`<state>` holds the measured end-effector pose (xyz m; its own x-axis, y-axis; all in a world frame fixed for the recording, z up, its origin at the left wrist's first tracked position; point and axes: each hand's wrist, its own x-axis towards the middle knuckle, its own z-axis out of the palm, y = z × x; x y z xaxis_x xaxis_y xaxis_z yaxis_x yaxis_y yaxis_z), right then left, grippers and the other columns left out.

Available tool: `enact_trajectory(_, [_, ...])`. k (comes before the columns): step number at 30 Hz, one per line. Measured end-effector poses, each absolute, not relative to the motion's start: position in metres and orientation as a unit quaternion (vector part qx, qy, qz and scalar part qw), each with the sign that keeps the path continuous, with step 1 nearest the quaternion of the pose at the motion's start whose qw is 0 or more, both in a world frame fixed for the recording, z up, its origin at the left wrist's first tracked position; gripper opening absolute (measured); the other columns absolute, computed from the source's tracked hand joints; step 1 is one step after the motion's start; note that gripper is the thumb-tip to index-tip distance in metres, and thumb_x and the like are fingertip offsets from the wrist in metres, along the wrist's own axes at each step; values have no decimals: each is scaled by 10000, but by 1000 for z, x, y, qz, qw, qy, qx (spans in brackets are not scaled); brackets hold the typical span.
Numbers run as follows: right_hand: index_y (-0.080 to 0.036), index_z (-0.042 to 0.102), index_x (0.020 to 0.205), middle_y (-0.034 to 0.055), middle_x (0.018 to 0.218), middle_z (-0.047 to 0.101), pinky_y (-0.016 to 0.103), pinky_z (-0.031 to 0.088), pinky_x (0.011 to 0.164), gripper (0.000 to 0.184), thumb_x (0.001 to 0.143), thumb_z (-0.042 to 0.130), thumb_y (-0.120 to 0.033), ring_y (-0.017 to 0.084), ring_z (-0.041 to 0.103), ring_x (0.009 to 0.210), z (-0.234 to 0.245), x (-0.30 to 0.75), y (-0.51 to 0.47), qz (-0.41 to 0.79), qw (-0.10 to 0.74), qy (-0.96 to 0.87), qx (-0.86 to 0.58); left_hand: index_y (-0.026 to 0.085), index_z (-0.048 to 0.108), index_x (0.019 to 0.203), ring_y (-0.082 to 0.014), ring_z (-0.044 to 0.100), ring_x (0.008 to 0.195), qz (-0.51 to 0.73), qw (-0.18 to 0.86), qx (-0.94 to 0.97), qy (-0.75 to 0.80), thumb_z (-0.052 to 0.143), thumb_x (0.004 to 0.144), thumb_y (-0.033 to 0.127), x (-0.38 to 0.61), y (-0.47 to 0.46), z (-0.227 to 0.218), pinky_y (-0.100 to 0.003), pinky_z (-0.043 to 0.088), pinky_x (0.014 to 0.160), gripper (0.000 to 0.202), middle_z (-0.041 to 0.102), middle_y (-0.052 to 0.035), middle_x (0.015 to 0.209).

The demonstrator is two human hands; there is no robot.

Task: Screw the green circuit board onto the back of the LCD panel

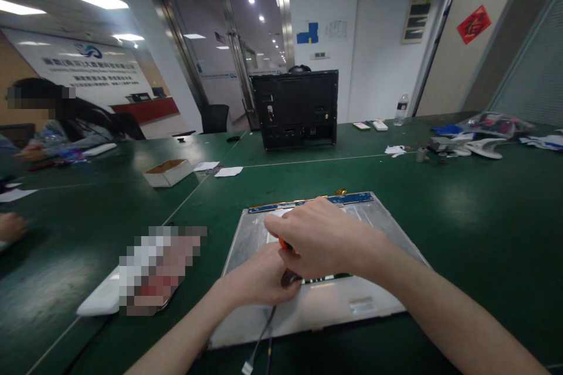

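A flat silver display panel (373, 299) lies face down on the green table (484, 217) in front of me, with a blue circuit strip (352, 198) along its far edge. My right hand (323, 237) is closed over the panel's middle, gripping an orange-handled tool (284, 243), probably a screwdriver. My left hand (259, 278) sits just under it, fingers curled around a dark part (290, 277) on the panel. A thin cable (259, 343) with a white plug trails off the panel's near edge.
A black monitor housing (299, 108) stands at the back. A small open cardboard box (168, 172) and paper slips lie to the left, a white object (99, 300) near my left arm. Tools, a bottle and bagged parts sit at the far right. Another person sits at far left.
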<state>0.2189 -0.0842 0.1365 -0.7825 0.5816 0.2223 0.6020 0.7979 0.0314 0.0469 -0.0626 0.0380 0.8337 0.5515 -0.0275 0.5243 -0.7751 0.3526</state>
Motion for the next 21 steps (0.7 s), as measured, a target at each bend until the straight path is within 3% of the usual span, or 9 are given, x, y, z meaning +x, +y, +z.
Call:
enact_trajectory(8, [-171, 547, 963, 37, 747, 676, 270, 171, 443, 186, 794, 551, -249, 145, 561, 555, 139, 219, -83, -37, 97, -945, -310, 177, 511, 692, -140, 520, 571, 46, 161, 943, 288, 520, 714, 162, 48, -63, 39, -236, 388, 541, 28, 587, 9, 637])
enact_trajectory(21, [-167, 572, 944, 50, 770, 691, 276, 178, 451, 180, 781, 557, -243, 152, 574, 569, 139, 218, -84, -41, 98, -946, -308, 173, 512, 697, -153, 541, 633, 40, 156, 937, 309, 528, 702, 154, 46, -64, 37, -240, 407, 580, 25, 604, -4, 691])
